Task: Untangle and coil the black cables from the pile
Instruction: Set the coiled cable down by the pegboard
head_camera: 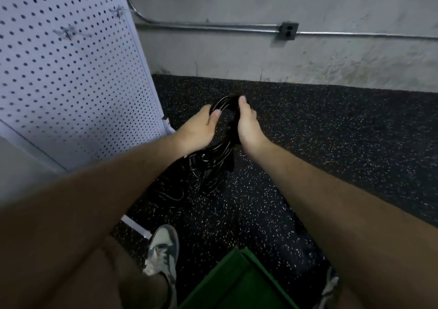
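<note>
Glossy black cables [214, 156] bunched in loops at frame centre, top loop gripped between left hand [199, 128] and right hand [247, 128], fingers curled round the strands, rest trailing down to speckled floor [331, 130]

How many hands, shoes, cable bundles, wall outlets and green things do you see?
2 hands: left hand, right hand
2 shoes: left shoe, right shoe
1 black cable bundle
1 wall outlet
1 green thing
Total: 7

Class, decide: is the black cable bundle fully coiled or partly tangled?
Partly tangled: the black cable bundle loops between left hand and right hand; loose strands trail below.
</note>
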The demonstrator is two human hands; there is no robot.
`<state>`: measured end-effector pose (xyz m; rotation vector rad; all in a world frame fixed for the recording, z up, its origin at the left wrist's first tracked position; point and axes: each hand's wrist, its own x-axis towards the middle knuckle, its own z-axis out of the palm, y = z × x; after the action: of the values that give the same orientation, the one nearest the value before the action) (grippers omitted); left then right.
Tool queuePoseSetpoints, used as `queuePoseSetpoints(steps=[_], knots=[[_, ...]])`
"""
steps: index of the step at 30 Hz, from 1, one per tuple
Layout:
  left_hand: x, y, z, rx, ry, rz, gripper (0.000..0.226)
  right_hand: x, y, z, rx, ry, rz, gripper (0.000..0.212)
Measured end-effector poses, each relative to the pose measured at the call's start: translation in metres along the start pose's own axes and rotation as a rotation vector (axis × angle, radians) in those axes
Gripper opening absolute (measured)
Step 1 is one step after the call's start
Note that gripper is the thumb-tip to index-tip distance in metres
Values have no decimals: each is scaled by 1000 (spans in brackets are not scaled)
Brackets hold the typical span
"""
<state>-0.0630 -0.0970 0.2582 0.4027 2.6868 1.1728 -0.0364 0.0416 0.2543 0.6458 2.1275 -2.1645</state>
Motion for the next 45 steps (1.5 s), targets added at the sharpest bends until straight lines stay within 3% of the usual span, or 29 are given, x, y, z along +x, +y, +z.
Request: queuePoseSetpoints(steps=[4,7,13,17,21,25,28,33,39,42,45], knots=[[16,-45,1,-24,-67,-138,47,23,43,22,23,-42,112,91],[19,-83,41,-50,-106,-269,50,41,87,26,-77,-17,164,74],[-31,-200,152,-180,-199,-596,46,48,219,20,-395,-163,373,32],[-45,-260,196,-198,-229,-753,52,52,293,40,-391,-142,522,35],[-51,-291,217,-179,-231,-792,54,55,328,52,-340,-116,566,32],[-54,-300,233,-194,-178,-832,56,65,343,53,-500,-213,515,35],[-50,-295,244,-53,-129,-877,55,68,353,58,-690,-273,472,42],[-53,-283,250,271,-123,-833,55,65,358,58,-908,-317,393,45],[-55,-262,237,436,-134,-692,56,59,341,43,-1026,-347,272,47],[-57,-241,236,443,-55,-519,53,52,323,34,-1013,-321,181,42],[-50,-216,244,411,-83,-294,50,45,309,12,-1047,-326,75,47]])
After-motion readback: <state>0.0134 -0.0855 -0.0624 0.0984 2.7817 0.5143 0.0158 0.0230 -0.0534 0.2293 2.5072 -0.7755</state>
